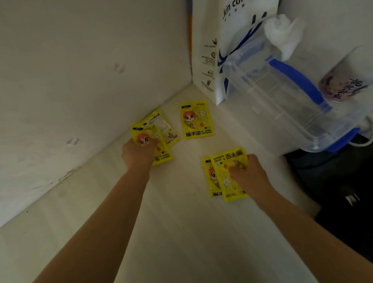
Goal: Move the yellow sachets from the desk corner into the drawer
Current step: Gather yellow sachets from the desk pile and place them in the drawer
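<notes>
Several yellow hand-warmer sachets lie on the pale desk (189,232) near its back corner. My left hand (139,154) grips the front sachet (161,154) of a small overlapping pile; a second sachet (164,126) lies behind it against the wall. A single sachet (196,119) lies flat and untouched near the corner. My right hand (249,176) presses down on two overlapping sachets (224,178), fingers curled on the top one. No drawer is in view.
A white paper coffee bag (234,34) stands in the corner. A clear plastic box with a blue handle (291,99) lies to the right, with crumpled white tissue (282,34) above it and a purple cup (342,85) beside it. A dark bag (357,193) fills the lower right.
</notes>
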Action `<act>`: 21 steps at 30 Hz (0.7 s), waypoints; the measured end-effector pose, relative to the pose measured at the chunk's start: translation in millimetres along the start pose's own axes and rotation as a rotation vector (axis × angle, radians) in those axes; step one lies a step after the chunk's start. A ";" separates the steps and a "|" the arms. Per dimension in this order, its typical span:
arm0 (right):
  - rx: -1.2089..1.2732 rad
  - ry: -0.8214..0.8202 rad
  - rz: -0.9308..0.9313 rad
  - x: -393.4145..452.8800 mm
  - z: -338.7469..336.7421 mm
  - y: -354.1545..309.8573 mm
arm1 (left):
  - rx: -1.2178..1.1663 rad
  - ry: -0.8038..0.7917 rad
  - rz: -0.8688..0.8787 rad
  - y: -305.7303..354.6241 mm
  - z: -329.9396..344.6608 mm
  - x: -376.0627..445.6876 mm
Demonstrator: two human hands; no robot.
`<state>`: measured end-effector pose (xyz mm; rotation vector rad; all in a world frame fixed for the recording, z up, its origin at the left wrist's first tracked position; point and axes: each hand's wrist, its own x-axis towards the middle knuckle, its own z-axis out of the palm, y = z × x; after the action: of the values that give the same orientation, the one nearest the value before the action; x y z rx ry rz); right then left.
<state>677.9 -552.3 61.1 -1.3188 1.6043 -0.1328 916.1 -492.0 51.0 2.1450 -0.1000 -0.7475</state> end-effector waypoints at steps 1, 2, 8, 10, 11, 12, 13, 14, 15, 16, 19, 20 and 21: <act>-0.007 0.014 0.016 -0.7 5.0 4.2 | 0.019 0.006 0.017 1.6 4.9 0.2; -0.028 0.029 0.022 -1.0 9.7 7.6 | 0.045 0.015 0.036 3.6 9.6 1.2; -0.324 0.174 0.024 -2.6 26.8 5.6 | 0.225 0.089 0.082 22.7 30.8 10.2; -0.350 0.198 0.033 -3.1 30.4 -1.4 | 0.239 0.083 0.107 26.0 36.9 14.2; -0.340 0.195 0.033 -2.4 32.0 -3.9 | 0.259 0.077 0.118 28.0 39.7 15.0; -0.329 0.185 0.029 -1.5 33.3 -6.1 | 0.289 0.074 0.130 29.6 42.7 16.6; -0.322 0.173 0.020 -0.9 33.7 -8.0 | 0.321 0.074 0.141 31.1 45.0 18.0; -0.321 0.160 0.008 -0.5 33.5 -9.5 | 0.347 0.077 0.153 32.8 47.1 19.7; -0.324 0.147 -0.005 0.4 33.4 -10.0 | 0.361 0.077 0.156 35.1 48.4 21.5; -0.330 0.135 -0.016 1.2 32.9 -10.1 | 0.361 0.072 0.146 36.6 50.0 23.7; -0.325 0.109 -0.037 2.2 31.3 -8.7 | 0.327 0.048 0.091 38.5 51.3 30.9; -0.300 0.098 -0.043 1.7 30.8 -8.6 | 0.310 0.050 0.082 38.8 51.1 32.2; -0.273 0.087 -0.053 1.6 30.3 -8.3 | 0.297 0.051 0.078 38.4 51.0 33.1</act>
<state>705.9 -542.3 50.8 -1.5838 1.7060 -0.0024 922.4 -562.7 39.9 2.4242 -0.2808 -0.6651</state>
